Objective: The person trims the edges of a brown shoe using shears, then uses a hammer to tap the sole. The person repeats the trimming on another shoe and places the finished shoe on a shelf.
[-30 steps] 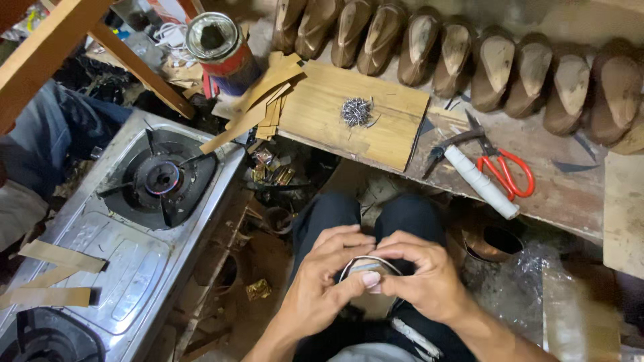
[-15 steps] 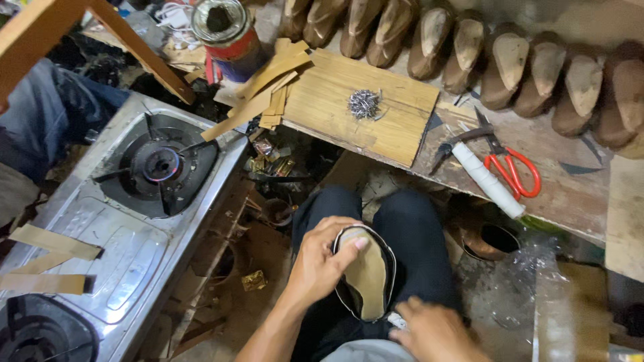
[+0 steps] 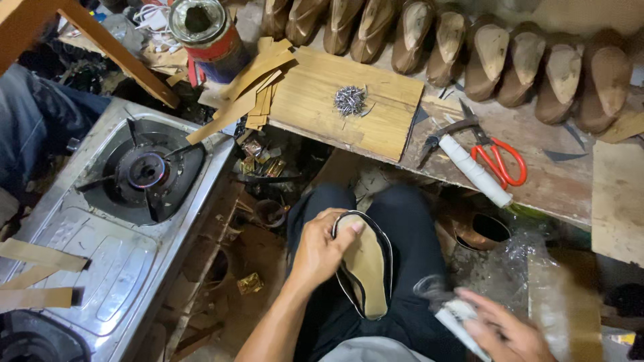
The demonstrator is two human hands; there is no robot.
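One hand now does the holding: your left hand (image 3: 320, 249) grips the tan shoe sole (image 3: 365, 263) on your lap at lower centre. Your right hand (image 3: 500, 330) has let go since a second ago, now closed around a blurred white object (image 3: 457, 316) at lower right.

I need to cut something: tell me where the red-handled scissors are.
In the head view, the red-handled scissors lie on the wooden bench at upper right, beside a white tube, below the row of shoe lasts.
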